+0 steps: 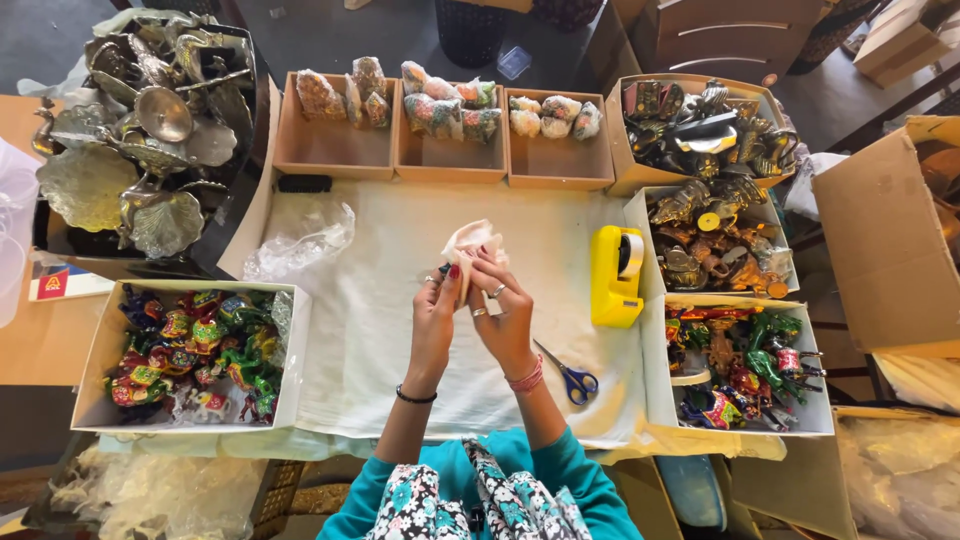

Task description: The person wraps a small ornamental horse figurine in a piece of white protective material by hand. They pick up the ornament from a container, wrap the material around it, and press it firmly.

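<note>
My left hand point(434, 312) and my right hand point(505, 312) are raised together over the white cloth point(380, 330), both closed on a small item wrapped in pale paper point(470, 243). The item itself is hidden inside the wrap. A yellow tape dispenser point(615, 276) stands just right of my hands. Blue-handled scissors point(570, 378) lie on the cloth by my right wrist. A crumpled clear plastic sheet point(300, 238) lies to the left.
Three cardboard trays point(335, 160) at the back hold wrapped bundles. Boxes of colourful figurines sit at left point(100, 360) and right point(655, 370); brass figures point(700, 135) fill the right-hand boxes. Silver metalware point(150, 130) is piled at far left. A large open carton point(880, 240) stands at right.
</note>
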